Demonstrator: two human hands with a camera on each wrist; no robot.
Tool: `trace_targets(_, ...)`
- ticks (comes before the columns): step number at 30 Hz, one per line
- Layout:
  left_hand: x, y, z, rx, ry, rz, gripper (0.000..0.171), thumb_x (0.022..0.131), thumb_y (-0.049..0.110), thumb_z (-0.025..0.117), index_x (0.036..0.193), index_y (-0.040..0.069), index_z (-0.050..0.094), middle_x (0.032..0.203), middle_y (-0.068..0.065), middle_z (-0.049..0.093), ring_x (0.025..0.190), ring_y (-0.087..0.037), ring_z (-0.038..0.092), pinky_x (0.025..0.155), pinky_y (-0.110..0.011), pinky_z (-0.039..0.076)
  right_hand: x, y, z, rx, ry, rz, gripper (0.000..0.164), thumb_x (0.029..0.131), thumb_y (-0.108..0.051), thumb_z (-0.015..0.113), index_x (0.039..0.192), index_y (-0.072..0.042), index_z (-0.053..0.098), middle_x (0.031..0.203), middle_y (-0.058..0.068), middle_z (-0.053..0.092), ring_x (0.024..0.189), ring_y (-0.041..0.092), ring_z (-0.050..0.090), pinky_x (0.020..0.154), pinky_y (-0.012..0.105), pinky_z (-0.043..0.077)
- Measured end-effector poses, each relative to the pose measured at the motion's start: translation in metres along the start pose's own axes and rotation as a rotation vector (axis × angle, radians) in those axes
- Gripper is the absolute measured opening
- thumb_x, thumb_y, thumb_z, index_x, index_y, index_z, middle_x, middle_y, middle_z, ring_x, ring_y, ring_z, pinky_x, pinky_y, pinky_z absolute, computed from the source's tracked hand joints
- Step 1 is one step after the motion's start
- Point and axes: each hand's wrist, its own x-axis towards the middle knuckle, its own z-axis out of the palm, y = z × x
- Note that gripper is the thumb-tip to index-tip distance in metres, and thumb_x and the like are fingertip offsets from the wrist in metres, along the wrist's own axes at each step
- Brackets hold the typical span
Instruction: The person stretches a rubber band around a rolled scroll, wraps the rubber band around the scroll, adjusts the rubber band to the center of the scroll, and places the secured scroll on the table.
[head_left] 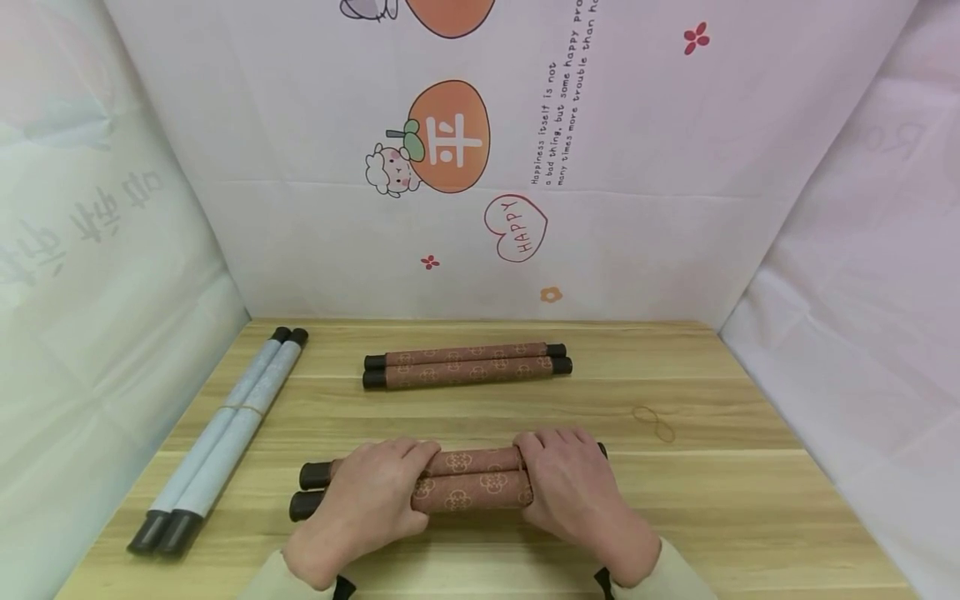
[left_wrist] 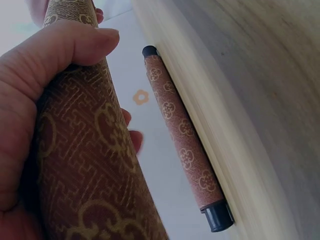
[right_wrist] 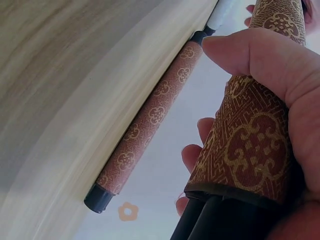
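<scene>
A pair of brown, gold-patterned scroll rolls (head_left: pixel 468 492) with black ends lies side by side at the front of the table in the head view. Near their left end, my left hand (head_left: pixel 375 487) grips both rolls, fingers over the far side and thumb on the near side. My right hand (head_left: pixel 573 483) holds the right part the same way. A thin band (head_left: pixel 522 467) crosses the rolls beside the right fingers. In the right wrist view, the patterned scroll (right_wrist: pixel 257 150) has its black ends below the thumb. The left wrist view shows the scroll (left_wrist: pixel 90 150) within the curled left hand.
Behind the hands lies another brown scroll pair (head_left: pixel 465 367). A pale blue scroll pair (head_left: pixel 232 425), tied with a band, lies slanted on the left. A loose rubber band (head_left: pixel 654 425) rests on the wooden table (head_left: pixel 750 500) at right. White printed cloth (head_left: pixel 637 250) walls the back and sides.
</scene>
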Motion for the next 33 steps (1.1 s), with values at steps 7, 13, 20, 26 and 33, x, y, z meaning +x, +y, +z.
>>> trace_targets(7,-0.0018,-0.0029,-0.0013,0.006,-0.033,-0.05,0.07,0.064,0.033,0.087,0.129,0.012,0.069,0.11,-0.001,0.073,0.095,-0.019,0.07,0.082,-0.042,0.058,-0.0007,0.0038,0.0006,0.003,0.016,0.001,0.056,0.06,-0.033,0.089,0.109,-0.016,0.067,0.099,0.003,0.072,0.096,0.027,0.069,0.089,0.05,0.055)
trace_targets(13,-0.0034,-0.005,-0.0004,0.0,0.015,-0.04,0.067,0.062,0.034,0.087,0.123,0.015,0.07,0.104,0.002,0.073,0.089,-0.015,0.069,0.076,-0.04,0.057,-0.0017,0.0069,-0.0019,0.007,0.016,-0.012,0.062,0.062,-0.039,0.092,0.112,-0.015,0.066,0.101,0.004,0.072,0.097,0.027,0.07,0.091,0.051,0.055)
trace_targets(20,-0.0042,-0.0051,-0.0003,0.002,0.041,-0.028,0.067,0.061,0.034,0.087,0.123,0.015,0.071,0.103,0.004,0.073,0.089,-0.014,0.07,0.077,-0.038,0.058,-0.0042,0.0094,-0.0064,-0.036,-0.061,0.015,0.067,0.064,-0.033,0.091,0.122,-0.014,0.064,0.111,0.007,0.071,0.106,0.03,0.068,0.099,0.053,0.052)
trace_targets(26,-0.0019,-0.0032,-0.0009,-0.001,0.08,-0.007,0.066,0.06,0.034,0.086,0.122,0.015,0.071,0.105,0.004,0.074,0.091,-0.013,0.07,0.076,-0.038,0.058,-0.0028,0.0073,-0.0046,-0.051,-0.006,-0.003,0.051,0.067,-0.03,0.086,0.11,-0.014,0.064,0.104,0.007,0.071,0.102,0.03,0.069,0.094,0.053,0.054)
trace_targets(33,-0.0007,-0.0011,-0.0019,0.0,0.082,-0.003,0.067,0.059,0.033,0.086,0.121,0.015,0.071,0.106,0.003,0.075,0.093,-0.014,0.071,0.076,-0.038,0.058,-0.0016,0.0016,-0.0022,-0.064,0.034,-0.002,0.049,0.065,-0.033,0.088,0.102,-0.013,0.063,0.1,0.007,0.07,0.099,0.03,0.069,0.091,0.052,0.054)
